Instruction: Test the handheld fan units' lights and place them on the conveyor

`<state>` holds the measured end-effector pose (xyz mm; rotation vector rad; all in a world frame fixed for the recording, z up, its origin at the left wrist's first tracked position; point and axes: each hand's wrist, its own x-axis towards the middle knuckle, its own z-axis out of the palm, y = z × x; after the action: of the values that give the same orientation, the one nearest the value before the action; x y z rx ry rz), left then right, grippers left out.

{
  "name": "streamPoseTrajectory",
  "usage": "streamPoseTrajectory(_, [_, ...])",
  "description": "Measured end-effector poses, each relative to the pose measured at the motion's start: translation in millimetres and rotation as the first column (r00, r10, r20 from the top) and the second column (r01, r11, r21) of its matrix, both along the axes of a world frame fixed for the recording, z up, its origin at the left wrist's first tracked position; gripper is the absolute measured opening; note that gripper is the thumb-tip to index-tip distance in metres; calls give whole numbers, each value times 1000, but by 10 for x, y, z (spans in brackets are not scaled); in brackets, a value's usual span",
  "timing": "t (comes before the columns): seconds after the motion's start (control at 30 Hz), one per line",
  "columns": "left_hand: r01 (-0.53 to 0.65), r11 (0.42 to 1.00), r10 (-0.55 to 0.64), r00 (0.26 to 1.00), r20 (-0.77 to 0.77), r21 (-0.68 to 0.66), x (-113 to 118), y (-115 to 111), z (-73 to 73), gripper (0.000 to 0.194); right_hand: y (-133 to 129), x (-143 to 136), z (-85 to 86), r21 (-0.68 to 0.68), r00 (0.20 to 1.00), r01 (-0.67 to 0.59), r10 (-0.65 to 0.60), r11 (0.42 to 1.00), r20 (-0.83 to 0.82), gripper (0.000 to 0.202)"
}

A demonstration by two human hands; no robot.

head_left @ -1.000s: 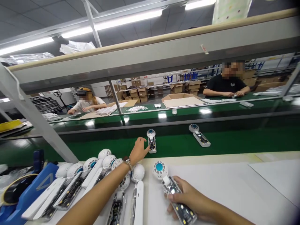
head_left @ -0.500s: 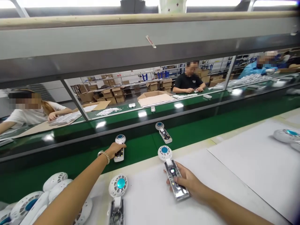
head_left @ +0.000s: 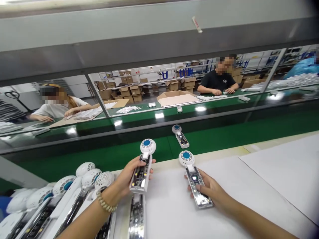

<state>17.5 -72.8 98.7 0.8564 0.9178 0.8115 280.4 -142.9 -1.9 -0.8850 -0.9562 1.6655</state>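
My left hand (head_left: 126, 179) grips a small white handheld fan (head_left: 143, 164) by its open handle, circuit board showing, blue-centred head pointing away from me above the table's far edge. My right hand (head_left: 210, 191) holds a second open fan (head_left: 195, 179) flat on the white table (head_left: 261, 186), its head near the belt. A third fan (head_left: 180, 136) lies alone on the green conveyor belt (head_left: 224, 136) beyond both hands.
Several more fans and white handle covers (head_left: 74, 192) are piled at the left of the table. A grey frame rail (head_left: 149, 46) crosses overhead. Across a second belt, two people sit at work among cardboard boxes (head_left: 176, 98); a third sits far right.
My left hand has picked the fan off the conveyor belt and drawn it back over the table edge. My right hand has kept its fan on the table. The view has swung.
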Motion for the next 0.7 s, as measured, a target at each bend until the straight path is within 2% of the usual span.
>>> streamPoseTrajectory(0.07, [-34, 997, 36, 999, -24, 70, 6, -47, -96, 28, -1, -60, 0, -8, 1000, -1, 1, 1000, 15, 56])
streamPoseTrajectory(0.2, [-29, 994, 35, 998, -58, 105, 6, -54, -213, 29, 18, -164, -2, -5, 1000, -1, 1, 1000, 12, 54])
streamPoseTrajectory(0.57, [47, 969, -42, 999, -22, 243, -5, -122, -355, 38, 92, -413, 25, 70, 1000, -14, 12, 997, 28, 48])
streamPoseTrajectory(0.7, [31, 962, -32, 999, 1, 271, -9, -144, -352, 39, 76, -445, -10, 104, 999, -41, 41, 994, 6, 52])
